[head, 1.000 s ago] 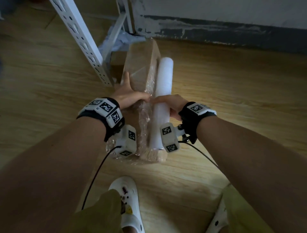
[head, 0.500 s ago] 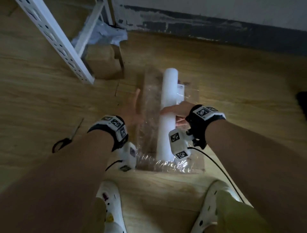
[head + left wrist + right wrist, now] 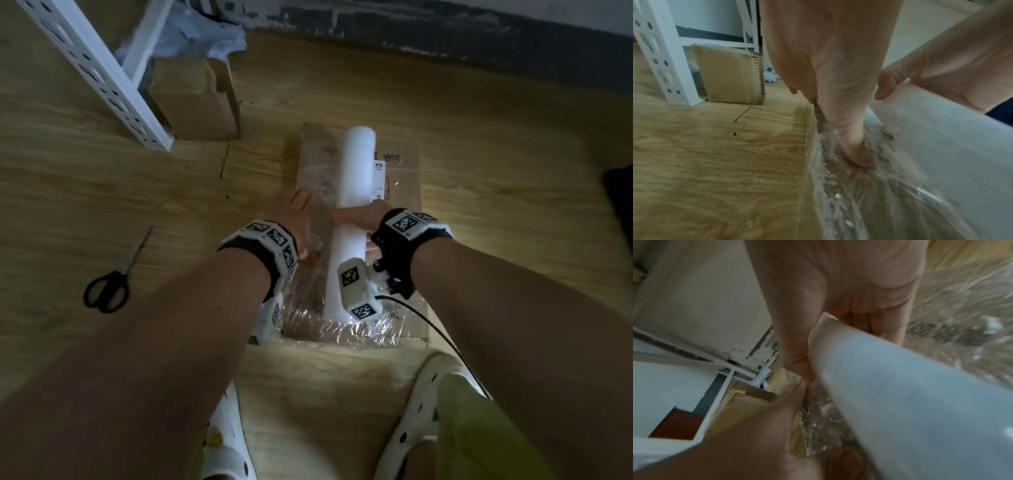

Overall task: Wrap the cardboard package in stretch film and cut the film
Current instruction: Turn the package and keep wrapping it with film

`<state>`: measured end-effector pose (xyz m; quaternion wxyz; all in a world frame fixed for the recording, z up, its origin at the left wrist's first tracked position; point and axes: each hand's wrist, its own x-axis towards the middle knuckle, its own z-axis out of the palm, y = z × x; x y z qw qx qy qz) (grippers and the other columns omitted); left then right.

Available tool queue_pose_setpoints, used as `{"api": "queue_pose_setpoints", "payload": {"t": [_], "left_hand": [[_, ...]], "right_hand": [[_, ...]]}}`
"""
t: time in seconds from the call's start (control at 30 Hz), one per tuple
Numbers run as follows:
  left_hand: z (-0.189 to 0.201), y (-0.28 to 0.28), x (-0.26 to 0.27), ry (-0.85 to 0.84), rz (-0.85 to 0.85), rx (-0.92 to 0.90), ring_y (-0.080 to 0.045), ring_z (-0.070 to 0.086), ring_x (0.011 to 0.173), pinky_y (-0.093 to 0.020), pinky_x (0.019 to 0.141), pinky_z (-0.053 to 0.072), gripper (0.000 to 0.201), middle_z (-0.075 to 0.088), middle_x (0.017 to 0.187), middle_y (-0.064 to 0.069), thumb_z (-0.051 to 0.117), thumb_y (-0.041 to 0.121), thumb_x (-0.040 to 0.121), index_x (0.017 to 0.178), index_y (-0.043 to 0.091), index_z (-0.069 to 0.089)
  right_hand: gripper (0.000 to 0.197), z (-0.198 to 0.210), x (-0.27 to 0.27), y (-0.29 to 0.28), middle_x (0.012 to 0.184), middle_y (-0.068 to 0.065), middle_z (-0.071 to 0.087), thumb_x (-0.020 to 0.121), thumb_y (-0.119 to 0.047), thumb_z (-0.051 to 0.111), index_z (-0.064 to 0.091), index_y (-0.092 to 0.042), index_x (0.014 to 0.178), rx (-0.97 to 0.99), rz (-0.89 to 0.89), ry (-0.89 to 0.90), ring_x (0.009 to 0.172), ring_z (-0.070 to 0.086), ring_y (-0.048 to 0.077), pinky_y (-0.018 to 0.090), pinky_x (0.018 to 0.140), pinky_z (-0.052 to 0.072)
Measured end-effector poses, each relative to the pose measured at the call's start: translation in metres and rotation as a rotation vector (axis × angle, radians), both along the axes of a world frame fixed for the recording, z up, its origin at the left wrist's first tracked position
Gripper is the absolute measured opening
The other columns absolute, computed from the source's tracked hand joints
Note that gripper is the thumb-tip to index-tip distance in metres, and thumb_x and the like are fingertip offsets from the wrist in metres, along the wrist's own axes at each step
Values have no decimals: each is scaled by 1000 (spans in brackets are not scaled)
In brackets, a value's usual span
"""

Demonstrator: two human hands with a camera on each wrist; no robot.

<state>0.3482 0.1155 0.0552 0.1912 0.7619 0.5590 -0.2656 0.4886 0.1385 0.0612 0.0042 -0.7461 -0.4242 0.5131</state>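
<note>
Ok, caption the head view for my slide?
Right hand grips film roll on package; left hand flattens film.

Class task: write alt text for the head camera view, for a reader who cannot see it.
A person's right hand grips a white stretch film roll lying on a flat cardboard package on a wooden floor, while the left hand lies flat on the film-covered side. Black-handled scissors lie left.

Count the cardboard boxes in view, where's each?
2. The cardboard package lies flat on the floor under the film roll, partly wrapped. A second box stands behind the white shelf post, upper left. Others may be out of frame.
</note>
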Motion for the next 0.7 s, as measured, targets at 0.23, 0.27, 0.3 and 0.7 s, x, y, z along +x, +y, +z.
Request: {"api": "queue_pose_setpoints", "payload": {"t": [0.23,0.27,0.3,0.7], "left_hand": [[-2,3,14,92,-2,-23,-25,-13,147,-42,120,6,104,-23,157,-9,59,42,89,149,5,-18],[-3,4,14,104,-6,-20,-25,-13,147,-42,120,6,105,-23,157,-9,58,46,88,149,5,-18],[-4,4,14,117,-6,-27,-26,-13,147,-43,120,5,110,-23,157,-10,58,53,85,148,4,-19],[-12,1,17,18,52,-8,-27,-12,146,-45,120,4,124,-19,158,-11,68,58,74,148,3,-16]], "right_hand": [[69,5,32,-3,93,5,59,65,-43,79,52,-8,118,52,35,-205,75,58,21,30,64,48],[67,6,36,-2,90,5,58,67,-42,79,51,-7,117,52,44,-224,74,57,21,31,65,48],[63,9,42,-2,86,5,57,68,-42,79,51,-9,115,37,46,-233,72,56,21,32,66,48],[103,5,57,-2,115,13,58,69,-51,80,29,-1,144,42,81,-329,89,61,27,36,78,48]]}}
